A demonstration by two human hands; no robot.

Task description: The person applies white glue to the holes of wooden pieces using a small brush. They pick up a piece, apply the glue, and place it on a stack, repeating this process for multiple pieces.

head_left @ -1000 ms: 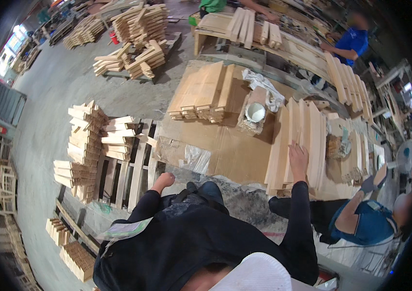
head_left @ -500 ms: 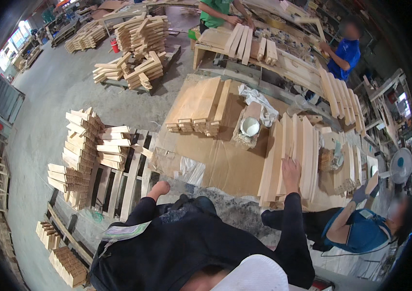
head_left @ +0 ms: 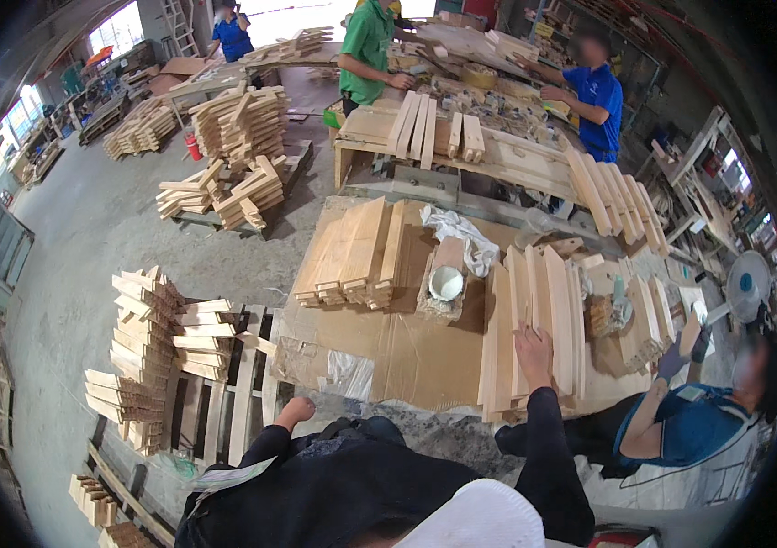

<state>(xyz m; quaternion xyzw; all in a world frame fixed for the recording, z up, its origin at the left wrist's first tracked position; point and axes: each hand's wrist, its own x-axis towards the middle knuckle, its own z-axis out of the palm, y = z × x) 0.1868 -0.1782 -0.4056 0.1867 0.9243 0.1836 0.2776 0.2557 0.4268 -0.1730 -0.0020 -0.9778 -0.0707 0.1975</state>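
Observation:
My right hand (head_left: 533, 354) is over a row of long pale wooden boards (head_left: 498, 338) at the right of the cardboard-covered table. Its fingers are closed and touch or nearly touch the boards' faces; what is between them, if anything, is too small to make out. My left hand (head_left: 295, 411) is a closed fist near the table's front left edge, away from any board, and nothing shows in it. Left of the row stand a white cup (head_left: 446, 284) on a wooden block and a crumpled white cloth (head_left: 461, 236).
A stack of boards (head_left: 347, 251) lies on the cardboard (head_left: 416, 365). Left of me, piled wood pieces (head_left: 146, 338) stand on a slatted pallet (head_left: 247, 384). At right, a gloved co-worker (head_left: 690, 420) handles a board near a fan (head_left: 747, 281). Other people work at the far bench (head_left: 516, 164).
The view has tilted up, bringing more of the far room into sight. My right hand has shifted slightly left over the boards. My left fist looks much the same.

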